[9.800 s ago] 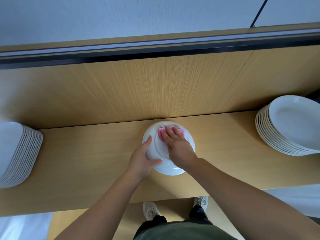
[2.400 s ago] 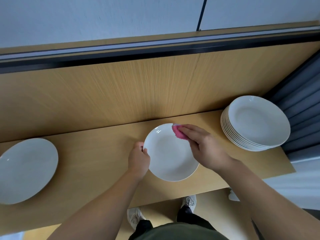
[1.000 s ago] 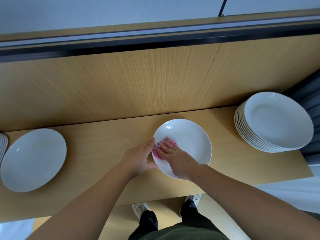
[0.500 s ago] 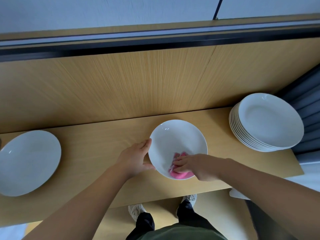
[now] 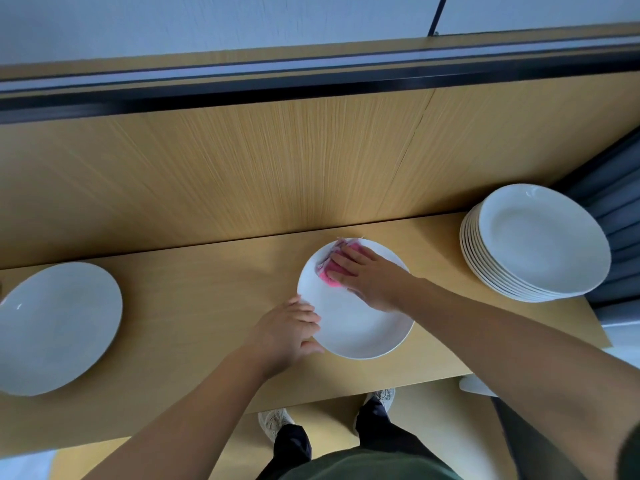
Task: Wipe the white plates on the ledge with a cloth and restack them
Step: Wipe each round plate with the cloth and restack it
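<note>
A white plate [image 5: 360, 327] lies on the wooden ledge [image 5: 207, 289] in front of me. My left hand [image 5: 287, 332] grips its near left rim, thumb under the edge. My right hand [image 5: 370, 278] presses a pink cloth [image 5: 329, 268] flat against the plate's far part, fingers straight and pointing left. A stack of white plates [image 5: 540, 244] stands at the ledge's right end. A single white plate [image 5: 52, 327] lies at the left.
A wooden wall panel [image 5: 277, 168] rises directly behind the ledge. Dark curtain folds [image 5: 620, 209] hang beyond the right stack. The ledge's front edge runs just above my shoes [image 5: 275, 422] on the floor.
My right hand swept the pink cloth from the plate's near edge up to its far left part. My left hand shifted its hold a little lower on the rim.
</note>
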The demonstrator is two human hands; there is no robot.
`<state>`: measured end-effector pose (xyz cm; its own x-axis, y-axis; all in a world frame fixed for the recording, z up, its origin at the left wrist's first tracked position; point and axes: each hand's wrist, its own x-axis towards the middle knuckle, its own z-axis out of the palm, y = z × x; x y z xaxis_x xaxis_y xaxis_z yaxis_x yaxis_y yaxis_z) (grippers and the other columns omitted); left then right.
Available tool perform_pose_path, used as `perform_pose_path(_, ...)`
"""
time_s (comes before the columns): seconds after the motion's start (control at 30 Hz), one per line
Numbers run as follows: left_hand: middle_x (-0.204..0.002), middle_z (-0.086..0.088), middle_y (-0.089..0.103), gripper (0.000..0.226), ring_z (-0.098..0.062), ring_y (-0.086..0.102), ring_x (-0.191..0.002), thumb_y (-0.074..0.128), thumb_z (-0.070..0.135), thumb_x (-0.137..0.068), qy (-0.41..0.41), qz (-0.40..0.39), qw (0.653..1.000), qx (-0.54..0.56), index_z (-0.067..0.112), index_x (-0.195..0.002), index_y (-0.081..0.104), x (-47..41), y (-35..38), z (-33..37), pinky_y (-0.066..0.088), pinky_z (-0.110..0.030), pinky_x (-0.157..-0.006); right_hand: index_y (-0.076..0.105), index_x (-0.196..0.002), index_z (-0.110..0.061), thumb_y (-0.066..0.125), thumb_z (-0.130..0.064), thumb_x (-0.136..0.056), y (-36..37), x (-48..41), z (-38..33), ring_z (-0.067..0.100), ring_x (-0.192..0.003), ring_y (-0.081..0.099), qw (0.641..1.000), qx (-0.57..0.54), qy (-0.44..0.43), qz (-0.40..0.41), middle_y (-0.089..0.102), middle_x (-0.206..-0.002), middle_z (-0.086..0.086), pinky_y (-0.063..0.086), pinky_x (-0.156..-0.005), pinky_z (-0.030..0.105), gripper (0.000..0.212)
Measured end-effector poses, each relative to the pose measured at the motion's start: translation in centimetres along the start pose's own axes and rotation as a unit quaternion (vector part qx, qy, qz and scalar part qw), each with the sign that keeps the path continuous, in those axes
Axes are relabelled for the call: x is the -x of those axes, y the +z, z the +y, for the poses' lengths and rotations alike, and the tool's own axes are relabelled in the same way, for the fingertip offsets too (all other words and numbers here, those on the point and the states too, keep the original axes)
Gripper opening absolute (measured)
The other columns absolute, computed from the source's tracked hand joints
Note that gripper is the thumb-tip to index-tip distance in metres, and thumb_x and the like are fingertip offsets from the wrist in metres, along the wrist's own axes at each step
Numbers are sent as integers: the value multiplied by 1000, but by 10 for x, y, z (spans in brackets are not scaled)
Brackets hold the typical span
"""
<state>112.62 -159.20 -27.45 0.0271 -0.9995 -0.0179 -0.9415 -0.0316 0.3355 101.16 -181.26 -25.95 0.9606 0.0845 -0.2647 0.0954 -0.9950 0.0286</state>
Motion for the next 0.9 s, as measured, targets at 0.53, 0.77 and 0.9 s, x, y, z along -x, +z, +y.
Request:
perform_pose_path(0.53, -89, 14, 74, 48, -5, 67, -94, 42, 58, -77, -20, 36, 999, 26, 26, -77, 78, 2, 4, 5, 32, -25, -101, 11, -155, -26, 31, -18, -100, -4, 58, -23, 15, -150, 1, 965, -70, 233, -101, 7, -163, -4, -3, -118, 35, 59)
perform_pose_path(0.77, -85, 22, 72, 49, 1, 66, -91, 37, 59, -78, 5, 25, 1000, 2, 31, -70, 76, 0, 4, 3, 42, -23, -99, 26, -147, -27, 40, -17, -89, -2, 83, -61, 21, -143, 24, 970, -119, 191, -92, 37, -146, -3, 7, -117, 33, 60)
perform_pose_path(0.9, -86, 19, 73, 50, -2, 68, -90, 38, 59, -78, 16, 28, 999, -15, 29, -72, 77, -2, 7, 1, 50, -34, -92, 35, -144, -30, 41, -22, -91, -2, 86, -79, 18, -140, 30, 969, -160, 165, -87, 40, -147, -4, 8, -118, 32, 54)
